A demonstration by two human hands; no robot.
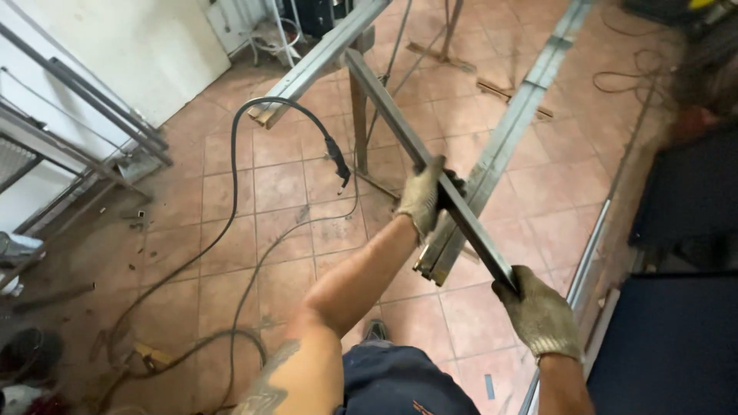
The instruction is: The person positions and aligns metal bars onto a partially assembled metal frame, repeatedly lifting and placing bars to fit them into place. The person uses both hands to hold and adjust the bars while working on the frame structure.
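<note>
Against the wall at 9 o'clock, a metal frame, edge leaning over the tile floor. From there toward 12, a black cable looping up to a torch, open tile beneath. At centre, left hand, gloved, clamped round a dark steel bar running from 12 down to 5. Just beside, a grey channel, near end by the left wrist. At 5 o'clock, right hand gripping the bar's end. Hands apart.
</note>
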